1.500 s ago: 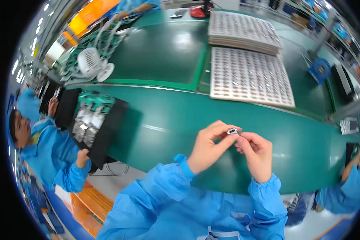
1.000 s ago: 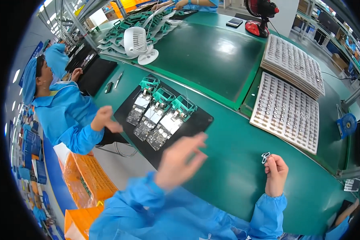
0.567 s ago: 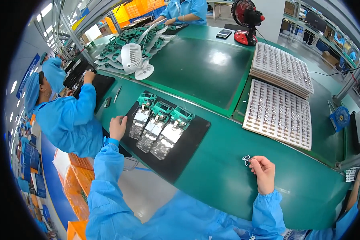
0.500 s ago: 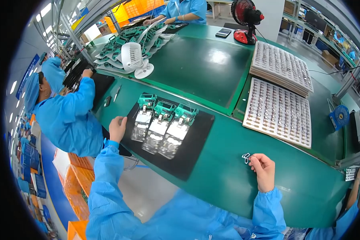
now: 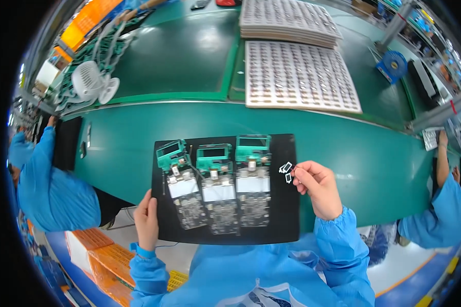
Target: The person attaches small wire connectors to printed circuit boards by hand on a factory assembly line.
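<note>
My left hand (image 5: 147, 220) grips the left edge of a black mat (image 5: 284, 217), thumb and fingers closed at the rim. Side by side on the mat lie three circuit board assemblies: a left one (image 5: 188, 204), a middle one (image 5: 220, 207) and a right one (image 5: 253, 204). Each has a green-framed display module at its far end and a white patch across the board. Over the mat's right side, my right hand (image 5: 318, 189) pinches several small white rectangular frames (image 5: 287, 168) with dark centres between thumb and fingers.
White trays (image 5: 302, 77) filled with rows of small parts are stacked beyond the mat. A white fan (image 5: 87, 81) stands far left beside piled green parts; a blue fan (image 5: 393, 66) is far right. Co-workers in blue sit at left (image 5: 56, 184) and right (image 5: 438, 204). Orange crates (image 5: 100, 261) stand below.
My view has swung to the right. The mat with its boards has shifted right and turned square to me, my left hand moving along with it. My right hand still pinches the small frames.
</note>
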A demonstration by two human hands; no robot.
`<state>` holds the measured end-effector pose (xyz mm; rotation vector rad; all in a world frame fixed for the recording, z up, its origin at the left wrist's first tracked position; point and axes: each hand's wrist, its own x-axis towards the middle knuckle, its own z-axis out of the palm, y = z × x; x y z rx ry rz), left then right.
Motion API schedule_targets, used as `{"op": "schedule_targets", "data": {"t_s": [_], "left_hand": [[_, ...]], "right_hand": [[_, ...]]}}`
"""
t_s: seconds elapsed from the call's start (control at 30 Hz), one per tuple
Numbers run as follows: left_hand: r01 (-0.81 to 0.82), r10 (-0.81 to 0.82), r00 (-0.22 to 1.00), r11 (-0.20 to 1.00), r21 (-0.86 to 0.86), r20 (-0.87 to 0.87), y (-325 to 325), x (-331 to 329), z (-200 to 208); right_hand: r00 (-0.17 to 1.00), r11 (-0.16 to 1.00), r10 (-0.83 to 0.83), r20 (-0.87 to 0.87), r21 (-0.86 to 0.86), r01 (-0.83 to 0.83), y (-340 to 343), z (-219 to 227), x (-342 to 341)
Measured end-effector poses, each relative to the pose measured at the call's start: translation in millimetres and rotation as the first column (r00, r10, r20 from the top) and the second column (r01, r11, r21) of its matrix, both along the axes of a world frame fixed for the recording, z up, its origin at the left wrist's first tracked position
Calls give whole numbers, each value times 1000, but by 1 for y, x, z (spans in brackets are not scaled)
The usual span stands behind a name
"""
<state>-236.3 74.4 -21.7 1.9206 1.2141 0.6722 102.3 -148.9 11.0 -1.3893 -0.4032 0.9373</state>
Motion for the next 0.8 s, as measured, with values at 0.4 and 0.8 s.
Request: {"op": "schedule_targets", "data": {"t_s": [0.4, 0.8], "left_hand": [[472, -369, 879, 765, 439, -304, -45, 130, 90], [818, -586, 562, 293, -495, 583, -87, 223, 85]], "right_hand": [[955, 968, -252, 154, 42, 248, -56, 18, 2], [999, 989, 52, -2, 140, -51, -63, 22, -6]]}}
